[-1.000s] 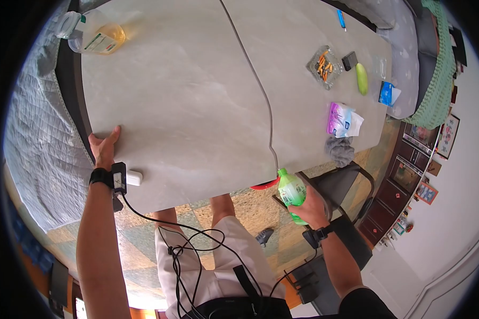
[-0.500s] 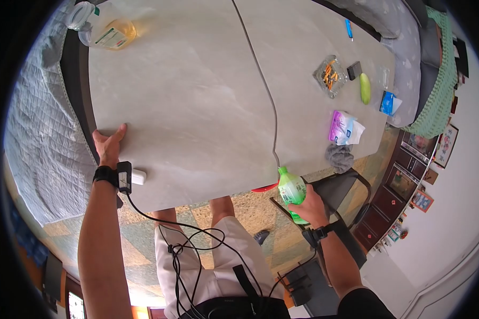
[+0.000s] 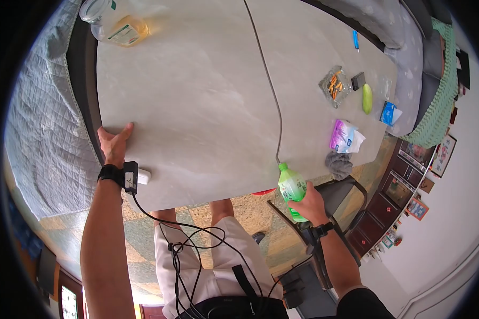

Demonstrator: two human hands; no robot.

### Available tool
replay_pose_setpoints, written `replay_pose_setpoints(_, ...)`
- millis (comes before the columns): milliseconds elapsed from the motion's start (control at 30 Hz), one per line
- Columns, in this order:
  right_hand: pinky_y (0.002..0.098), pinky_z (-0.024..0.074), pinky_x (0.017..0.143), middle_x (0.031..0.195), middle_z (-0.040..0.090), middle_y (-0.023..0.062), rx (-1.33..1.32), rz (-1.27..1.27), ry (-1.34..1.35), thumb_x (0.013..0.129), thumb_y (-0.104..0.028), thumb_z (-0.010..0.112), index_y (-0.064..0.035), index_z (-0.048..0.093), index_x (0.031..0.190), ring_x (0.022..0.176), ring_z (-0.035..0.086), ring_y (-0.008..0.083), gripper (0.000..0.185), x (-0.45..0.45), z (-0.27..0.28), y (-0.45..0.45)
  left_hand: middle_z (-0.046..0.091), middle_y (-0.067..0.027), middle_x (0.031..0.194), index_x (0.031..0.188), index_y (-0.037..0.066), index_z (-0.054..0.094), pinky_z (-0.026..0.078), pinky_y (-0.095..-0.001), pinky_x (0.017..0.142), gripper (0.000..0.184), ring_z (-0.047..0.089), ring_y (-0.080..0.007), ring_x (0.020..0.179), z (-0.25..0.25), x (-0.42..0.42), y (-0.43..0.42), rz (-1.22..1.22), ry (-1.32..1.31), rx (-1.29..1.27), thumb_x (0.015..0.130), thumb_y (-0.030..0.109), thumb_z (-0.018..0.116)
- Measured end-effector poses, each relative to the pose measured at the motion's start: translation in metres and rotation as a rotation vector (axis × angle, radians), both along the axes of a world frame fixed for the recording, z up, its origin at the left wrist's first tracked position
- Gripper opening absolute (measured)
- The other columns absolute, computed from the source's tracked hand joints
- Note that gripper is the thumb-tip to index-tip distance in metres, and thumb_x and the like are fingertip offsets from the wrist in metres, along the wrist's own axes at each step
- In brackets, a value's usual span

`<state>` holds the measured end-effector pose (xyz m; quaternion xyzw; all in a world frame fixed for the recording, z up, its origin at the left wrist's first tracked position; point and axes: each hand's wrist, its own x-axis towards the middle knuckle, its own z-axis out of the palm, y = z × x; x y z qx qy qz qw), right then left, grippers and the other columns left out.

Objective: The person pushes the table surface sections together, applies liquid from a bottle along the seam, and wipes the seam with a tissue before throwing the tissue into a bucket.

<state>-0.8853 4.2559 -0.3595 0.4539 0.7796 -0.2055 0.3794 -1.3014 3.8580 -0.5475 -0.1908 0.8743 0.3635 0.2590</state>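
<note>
My left hand rests on the left edge of the grey table, fingers apart and holding nothing. A white object lies beside that wrist. My right hand is wrapped round a green bottle at the table's near edge, its cap pointing away from me. A grey cable runs down the table to the bottle's cap. Part of a red object shows at the table edge, left of the bottle.
A large jar of yellow liquid lies at the back left. On the right are an ashtray, a black box, a green vegetable, tissues and a grey cloth. A chair stands near my right hand.
The view has shifted, so the table items sit further right and the jar higher. My left hand stays on the table edge; my right hand still holds the bottle, now slightly more upright in view.
</note>
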Motion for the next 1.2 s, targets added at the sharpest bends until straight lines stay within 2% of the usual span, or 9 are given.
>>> replay_pose_setpoints(167, 0.0528, 0.0554, 0.085, 0.104, 0.071, 0.0269, -0.017, 0.022, -0.019, 0.069, -0.037, 0.088, 0.0008, 0.053, 0.116, 0.1, 0.069, 0.0478, 0.07, -0.011, -0.002, 0.004, 0.055, -0.0195, 0.147, 0.155, -0.001, 0.038, 0.045, -0.0415, 0.116, 0.109, 0.056, -0.0328, 0.135, -0.016, 0.0, -0.012, 0.003, -0.024, 0.022, 0.074, 0.044, 0.095)
replay_pose_setpoints(367, 0.0517, 0.0557, 0.085, 0.105, 0.072, 0.0259, -0.026, 0.002, -0.049, 0.069, -0.036, 0.088, 0.0012, 0.054, 0.116, 0.1, 0.07, 0.0464, 0.069, -0.03, 0.0, 0.007, 0.052, -0.0207, 0.15, 0.156, -0.001, 0.037, 0.045, -0.0432, 0.116, 0.109, 0.053, -0.0353, 0.139, 0.002, 0.0, 0.001, 0.007, -0.064, -0.031, 0.075, 0.043, 0.095)
replay_pose_setpoints(667, 0.0517, 0.0564, 0.085, 0.104, 0.072, 0.027, 0.007, 0.026, -0.066, 0.068, -0.037, 0.088, 0.0017, 0.054, 0.116, 0.099, 0.071, 0.0469, 0.07, -0.051, -0.002, 0.018, 0.054, -0.021, 0.144, 0.14, 0.0, 0.047, 0.046, -0.0488, 0.113, 0.09, 0.054, -0.0382, 0.135, 0.017, 0.001, 0.012, -0.01, -0.037, -0.103, 0.076, 0.042, 0.095)
replay_pose_setpoints(967, 0.054, 0.0565, 0.082, 0.101, 0.072, 0.0267, 0.029, 0.069, -0.055, 0.068, -0.036, 0.085, 0.0007, 0.052, 0.114, 0.097, 0.07, 0.0473, 0.067, -0.074, -0.003, 0.031, 0.051, -0.021, 0.148, 0.149, 0.002, 0.041, 0.044, -0.0512, 0.115, 0.098, 0.049, -0.0396, 0.14, 0.021, 0.002, 0.014, -0.017, -0.08, -0.141, 0.076, 0.043, 0.093)
replay_pose_setpoints(1067, 0.0536, 0.0567, 0.082, 0.1, 0.072, 0.0264, 0.041, 0.082, -0.075, 0.068, -0.035, 0.085, 0.0012, 0.053, 0.113, 0.097, 0.071, 0.0468, 0.066, -0.085, -0.003, 0.035, 0.049, -0.0209, 0.15, 0.153, 0.003, 0.038, 0.042, -0.0521, 0.117, 0.102, 0.046, -0.0404, 0.142, 0.016, 0.003, 0.009, -0.012, -0.067, -0.085, 0.076, 0.043, 0.093)
replay_pose_setpoints(1200, 0.0532, 0.057, 0.082, 0.101, 0.072, 0.0263, 0.034, 0.079, -0.057, 0.067, -0.034, 0.085, 0.0018, 0.054, 0.113, 0.097, 0.071, 0.0461, 0.066, -0.099, -0.003, 0.04, 0.045, -0.0174, 0.153, 0.153, 0.006, 0.037, 0.04, -0.053, 0.118, 0.102, 0.04, -0.0391, 0.145, 0.014, 0.003, 0.008, -0.013, -0.129, -0.124, 0.076, 0.044, 0.093)
